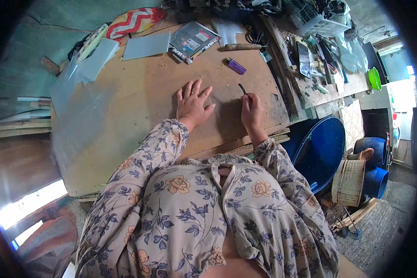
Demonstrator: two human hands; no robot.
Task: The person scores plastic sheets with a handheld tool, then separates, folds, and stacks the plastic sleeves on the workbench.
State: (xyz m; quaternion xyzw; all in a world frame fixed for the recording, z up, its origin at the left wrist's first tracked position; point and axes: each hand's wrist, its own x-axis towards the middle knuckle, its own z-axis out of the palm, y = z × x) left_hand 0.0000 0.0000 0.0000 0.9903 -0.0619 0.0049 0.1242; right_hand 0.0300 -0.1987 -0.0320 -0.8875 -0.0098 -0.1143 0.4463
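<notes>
My left hand (pixel 193 104) lies palm down on the brown board tabletop (pixel 139 120), its fingers spread and a ring on one of them. Nothing shows in it. Closed in a pinch, my right hand (pixel 252 113) holds a short, thin black stick-like piece (pixel 242 88) whose tip points up and away from me. Its exact kind is too small to tell. Beyond that hand lies a purple lighter (pixel 236 66). A brown wooden handle-like piece (pixel 242 47) rests farther back, and crumbs are scattered over the board.
A dark printed packet (pixel 194 41) and translucent white sheets (pixel 147 45) lie along the far edge. At right, a cluttered bench holds a phone-like slab (pixel 304 59) and a green bowl (pixel 374 78). A large blue barrel (pixel 322 150) stands by the table's right edge.
</notes>
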